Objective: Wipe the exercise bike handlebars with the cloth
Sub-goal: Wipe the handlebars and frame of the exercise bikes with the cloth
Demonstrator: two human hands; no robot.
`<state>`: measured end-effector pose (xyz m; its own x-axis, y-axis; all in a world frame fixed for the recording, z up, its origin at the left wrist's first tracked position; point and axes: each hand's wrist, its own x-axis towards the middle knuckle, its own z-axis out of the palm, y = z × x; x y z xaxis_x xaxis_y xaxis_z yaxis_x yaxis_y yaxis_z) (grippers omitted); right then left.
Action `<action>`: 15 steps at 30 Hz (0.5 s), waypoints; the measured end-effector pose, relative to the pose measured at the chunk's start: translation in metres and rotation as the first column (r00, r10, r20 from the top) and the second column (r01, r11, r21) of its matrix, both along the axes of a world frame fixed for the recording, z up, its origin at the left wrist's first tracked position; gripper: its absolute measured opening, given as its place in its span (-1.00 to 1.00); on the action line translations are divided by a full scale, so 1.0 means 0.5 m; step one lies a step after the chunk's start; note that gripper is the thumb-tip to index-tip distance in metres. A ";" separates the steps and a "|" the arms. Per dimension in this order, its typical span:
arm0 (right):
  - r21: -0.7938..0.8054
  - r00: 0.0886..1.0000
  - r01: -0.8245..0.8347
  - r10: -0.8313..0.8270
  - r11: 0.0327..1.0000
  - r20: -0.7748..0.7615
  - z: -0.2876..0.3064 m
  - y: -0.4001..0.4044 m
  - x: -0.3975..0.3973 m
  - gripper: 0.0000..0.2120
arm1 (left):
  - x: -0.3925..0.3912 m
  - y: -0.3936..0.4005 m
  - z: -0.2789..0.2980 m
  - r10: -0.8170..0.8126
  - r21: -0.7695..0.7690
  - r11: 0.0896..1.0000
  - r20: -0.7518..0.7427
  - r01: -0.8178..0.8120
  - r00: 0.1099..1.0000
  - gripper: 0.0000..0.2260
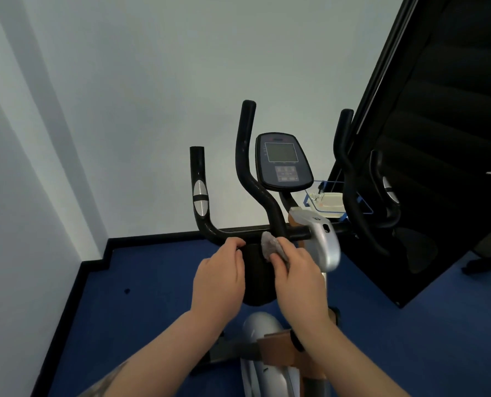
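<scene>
Two bare forearms reach forward from the bottom edge over the silver bike frame. Left hand sits just left of centre, fingers curled over the horizontal black handlebars, gripping the bar at the knuckle line. Right hand lies just beside it, fingers bent around a small grey cloth. Cloth sticks out above the fingertips, bunched, pressed against the bar right at the foot of the inner upright grip. Cloth is between the two hands, nearer the right.

Beyond: left outer grip rises with a silver sensor pad. Console stands centred behind the bar, screen dark. Further right, a clear container near a black panel. Blue floor, pale wall behind.
</scene>
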<state>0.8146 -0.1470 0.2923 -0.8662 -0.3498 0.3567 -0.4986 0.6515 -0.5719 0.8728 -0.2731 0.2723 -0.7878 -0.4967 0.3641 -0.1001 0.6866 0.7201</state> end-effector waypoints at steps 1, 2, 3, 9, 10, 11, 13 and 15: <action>0.015 1.000 0.004 -0.004 1.000 0.013 0.003 -0.003 -0.004 -0.82 | 0.000 0.002 -0.002 -0.003 0.017 1.000 -0.008 0.003 1.000 -0.73; 0.041 0.999 -0.006 0.005 0.999 0.039 0.011 -0.011 -0.013 -0.83 | 0.001 0.002 -0.003 -0.008 0.021 1.000 -0.009 0.008 1.000 -0.70; 0.083 0.998 -0.024 0.019 0.996 0.066 0.021 -0.023 -0.024 -0.81 | 0.000 0.000 -0.004 -0.013 0.009 1.000 -0.007 0.013 1.000 -0.69; -0.265 0.984 0.095 -0.050 0.960 0.172 0.000 -0.018 0.019 -0.78 | 0.003 -0.006 -0.005 -0.033 -0.014 0.999 0.014 0.033 0.999 -0.72; -0.359 0.976 0.153 -0.084 0.921 0.201 -0.016 -0.001 0.040 -0.77 | 0.003 -0.006 -0.006 -0.031 -0.011 0.999 0.009 0.031 0.999 -0.72; -0.416 0.966 0.202 -0.111 0.887 0.232 -0.031 0.014 0.059 -0.76 | 0.002 -0.006 -0.009 -0.034 -0.017 0.999 0.005 0.034 0.999 -0.72; -0.480 0.952 0.241 -0.110 0.844 0.284 -0.048 0.033 0.082 -0.74 | 0.002 -0.004 -0.012 -0.040 -0.015 0.999 -0.002 0.040 0.999 -0.74; -0.543 0.945 0.230 -0.052 0.807 0.324 -0.033 0.026 0.075 -0.77 | 0.002 -0.003 -0.013 -0.032 0.007 0.999 -0.007 0.032 0.999 -0.76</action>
